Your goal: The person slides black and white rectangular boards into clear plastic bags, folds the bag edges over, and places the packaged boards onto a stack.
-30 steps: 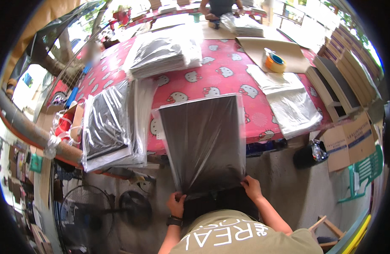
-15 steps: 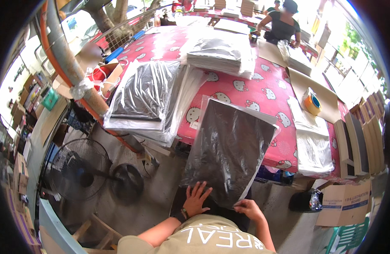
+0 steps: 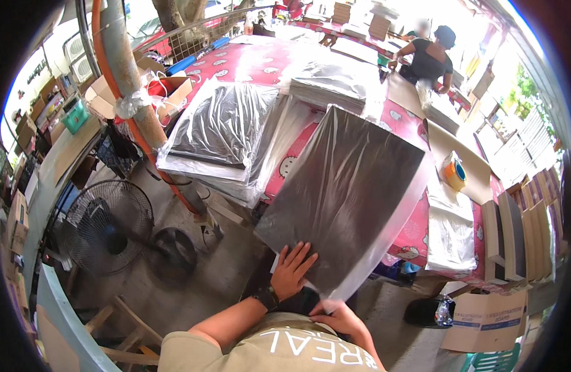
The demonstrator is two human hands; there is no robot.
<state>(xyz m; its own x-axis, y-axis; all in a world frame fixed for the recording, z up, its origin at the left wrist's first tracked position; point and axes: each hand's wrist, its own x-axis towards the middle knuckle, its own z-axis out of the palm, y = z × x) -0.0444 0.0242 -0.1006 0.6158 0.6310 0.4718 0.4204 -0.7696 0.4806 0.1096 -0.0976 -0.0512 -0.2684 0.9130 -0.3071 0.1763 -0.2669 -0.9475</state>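
Pink table [image 3: 267,59] is spreading ahead, dark board [image 3: 341,192] jutting past its near edge, left hand [image 3: 289,273] lying flat, right hand [image 3: 341,318] pinching plastic bag [image 3: 349,282], uneven pulling possibly tearing it.

Site: open-sided packing workshop, roadside or yard setting.
Evidence: long table [image 3: 236,59] in pink cat-print cloth, loaded with two stacks of plastic-wrapped sheets, near-left stack [image 3: 217,127] and far stack [image 3: 329,80]; tape roll [image 3: 455,172] on the right side; a dark board [image 3: 344,186] in a clear plastic sleeve at the near edge. Thick boards [image 3: 512,239] stand at right, above an opened carton [image 3: 487,319]. Co-worker [image 3: 431,59] stands at the far side. Pedestal fan [image 3: 108,226] on bare concrete floor [image 3: 384,313]. Openness shown by tree trunk [image 3: 180,25], wire fence [image 3: 192,38] and red car [image 3: 155,37] beyond a rusty pole [image 3: 120,59].
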